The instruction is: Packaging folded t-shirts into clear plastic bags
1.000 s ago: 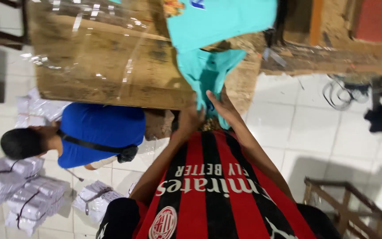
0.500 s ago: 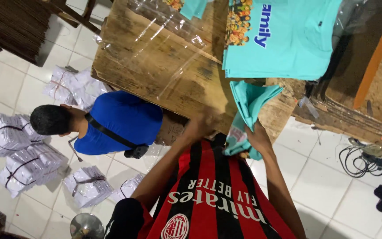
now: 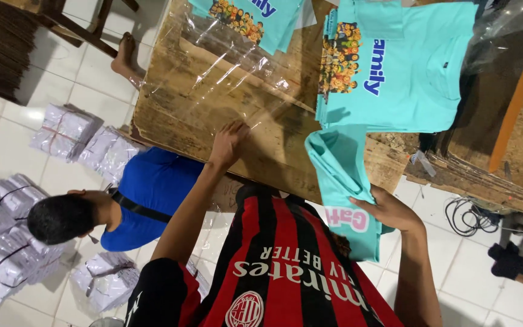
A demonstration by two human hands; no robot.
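My right hand (image 3: 388,209) grips a folded turquoise T-shirt (image 3: 343,175) that hangs over the near edge of the wooden table (image 3: 171,121), down against my red and black striped jersey. A stack of flat turquoise printed T-shirts (image 3: 419,79) lies on the table just beyond it. My left hand (image 3: 228,142) reaches out to the left with its fingers spread, resting on a clear plastic bag (image 3: 225,66) spread on the tabletop. Another turquoise T-shirt (image 3: 255,18) lies at the far edge, partly under plastic.
A person in a blue shirt (image 3: 146,188) crouches on the white tiled floor at the left, beside the table. Bundles of tied white packets (image 3: 7,242) lie around them. A bare foot (image 3: 123,54) shows at the top, black cables (image 3: 470,215) at the right.
My left hand has left the hanging T-shirt and moved up and left onto the clear plastic. My right hand keeps the shirt, now lower and to the right. The view has shifted over the table.
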